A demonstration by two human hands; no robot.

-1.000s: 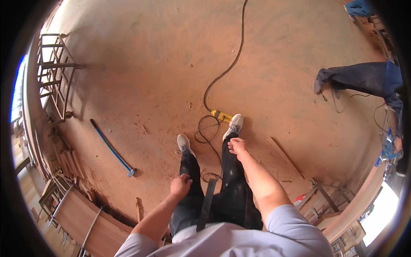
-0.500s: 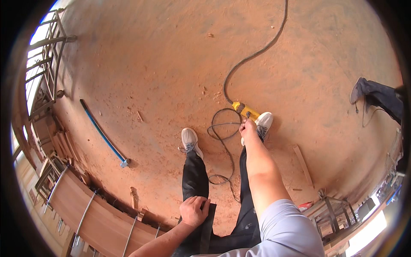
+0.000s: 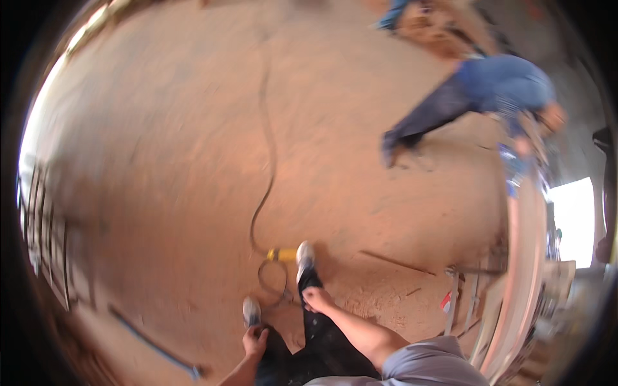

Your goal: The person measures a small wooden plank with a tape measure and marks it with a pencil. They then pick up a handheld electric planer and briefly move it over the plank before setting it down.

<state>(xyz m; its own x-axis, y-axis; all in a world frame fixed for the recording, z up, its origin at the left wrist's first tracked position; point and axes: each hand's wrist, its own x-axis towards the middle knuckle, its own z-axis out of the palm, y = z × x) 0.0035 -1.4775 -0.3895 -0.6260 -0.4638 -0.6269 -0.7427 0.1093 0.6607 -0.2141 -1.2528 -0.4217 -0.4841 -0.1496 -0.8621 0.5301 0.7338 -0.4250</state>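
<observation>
My right hand (image 3: 317, 300) is closed over my right shin; what its fingers hold, if anything, is hidden. Lower down, my left hand (image 3: 255, 341) is curled closed beside my left leg, with a dark patch at its fingers that I cannot make out. A yellow power tool or connector block (image 3: 282, 255) lies on the floor against my right shoe (image 3: 305, 253). From its left end a dark cord (image 3: 265, 202) runs far across the floor. A loop of thinner cord (image 3: 259, 275) lies below the yellow thing, near my left shoe (image 3: 252, 310). The picture is blurred by motion.
A blue-handled hammer (image 3: 158, 347) lies on the floor at the near left. Metal frames (image 3: 55, 251) stand at the left edge. At the right, a person in blue (image 3: 508, 83) bends over a long wooden beam (image 3: 518, 276). A thin wood strip (image 3: 396, 262) lies nearer.
The view has swung up and right, bringing the bending person and long beam into sight. My right hand has drawn back from the yellow thing to my shin. My left hand has left the knee.
</observation>
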